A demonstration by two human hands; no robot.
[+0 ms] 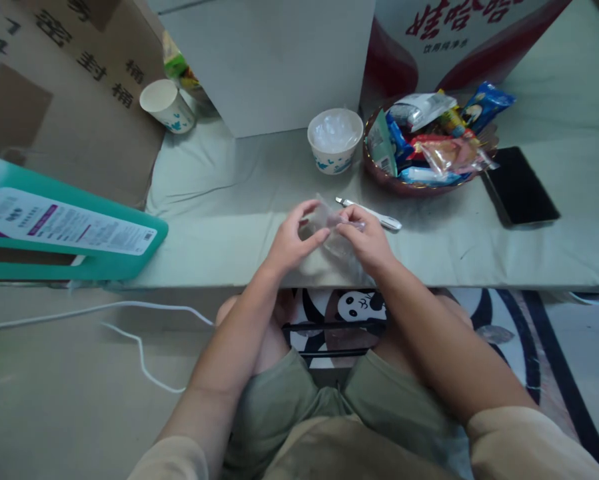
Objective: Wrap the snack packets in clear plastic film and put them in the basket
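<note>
A crumpled clear plastic bag (336,241) is between my two hands, just above the cloth-covered table. My right hand (365,240) pinches its gathered upper part between thumb and fingers. With thumb and fingers curved round the other side, my left hand (295,239) grips the bag too. Just behind my right hand lies a slim white tool with a metal tip (386,220), perhaps a small cutter. Beyond it stands a paper cup (333,160) with blue print, with crumpled clear plastic (335,130) inside.
A bowl (404,187) of wrapped snacks sits at the right, beside a black phone-like slab (522,190). Another paper cup (168,107) stands at the back left. Cardboard boxes (79,120) line the back, and a large green container (79,223) occupies the left edge.
</note>
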